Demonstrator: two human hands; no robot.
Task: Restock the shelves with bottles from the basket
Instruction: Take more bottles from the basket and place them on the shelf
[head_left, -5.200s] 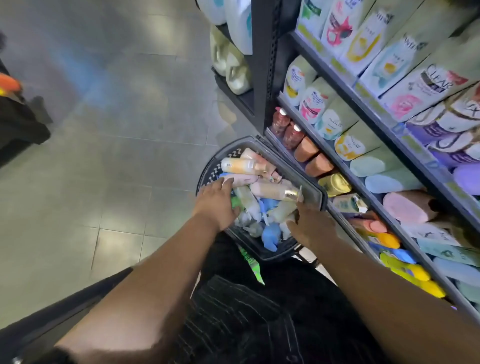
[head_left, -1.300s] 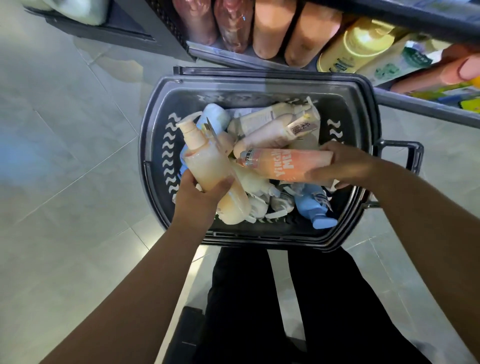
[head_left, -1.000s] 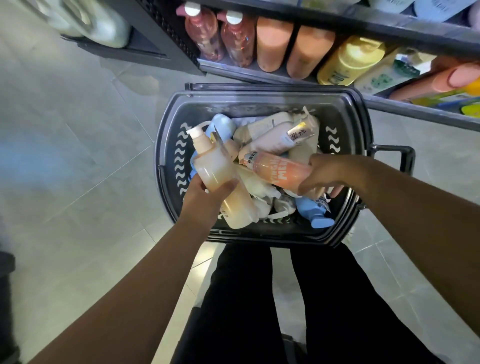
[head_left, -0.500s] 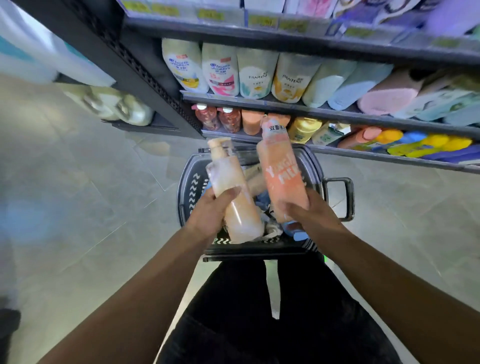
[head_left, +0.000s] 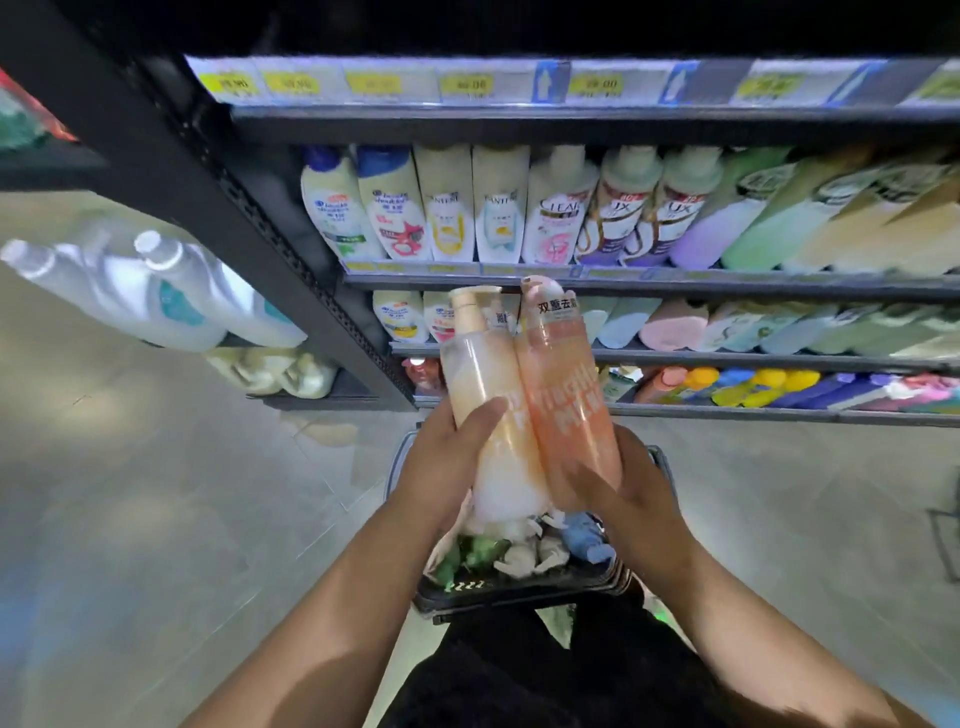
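Now you hold two bottles upright and side by side, touching each other — one in each hand. Your left hand (head_left: 441, 467) grips the pale peach pump bottle (head_left: 483, 384); the thumb lies across its front and the other fingers are hidden behind it. Your right hand (head_left: 628, 488) grips the orange bottle (head_left: 563, 384) low on its body (white letters on the label, blurred). Directly under your fingers sits the black basket (head_left: 519, 592), with more bottles (head_left: 582, 538) lying in it. Beyond your fingertips stand the dark shelves (head_left: 623, 283) — several levels filled with rows of shampoo bottles (head_left: 447, 208).
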